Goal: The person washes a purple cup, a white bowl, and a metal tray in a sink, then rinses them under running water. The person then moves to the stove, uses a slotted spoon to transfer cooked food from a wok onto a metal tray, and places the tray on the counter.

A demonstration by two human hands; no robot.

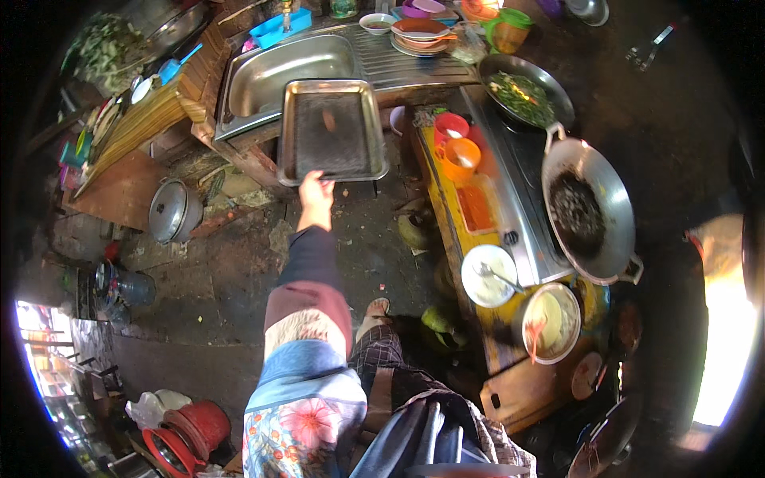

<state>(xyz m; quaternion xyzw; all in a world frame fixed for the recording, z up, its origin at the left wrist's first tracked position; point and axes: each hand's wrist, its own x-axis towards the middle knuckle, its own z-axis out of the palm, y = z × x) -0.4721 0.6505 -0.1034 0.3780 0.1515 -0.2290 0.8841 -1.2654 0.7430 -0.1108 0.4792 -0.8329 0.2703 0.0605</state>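
Observation:
My left hand (pixel 316 191) stretches forward and is closed on the near rim of a rectangular metal baking tray (pixel 331 131). The tray has a dark, worn inside with a small brownish spot or reflection in it. It is held level or slightly tilted at the front of the stainless steel sink (pixel 295 68), its far edge overlapping the sink's front edge in the picture. My right hand does not show.
On the right stands a stove (pixel 518 171) with a wok of greens (pixel 522 94) and a large blackened wok (pixel 588 211). Nearer are a white plate with a spoon (pixel 488 271) and a bucket (pixel 552 323). A lidded pot (pixel 174 211) stands at left.

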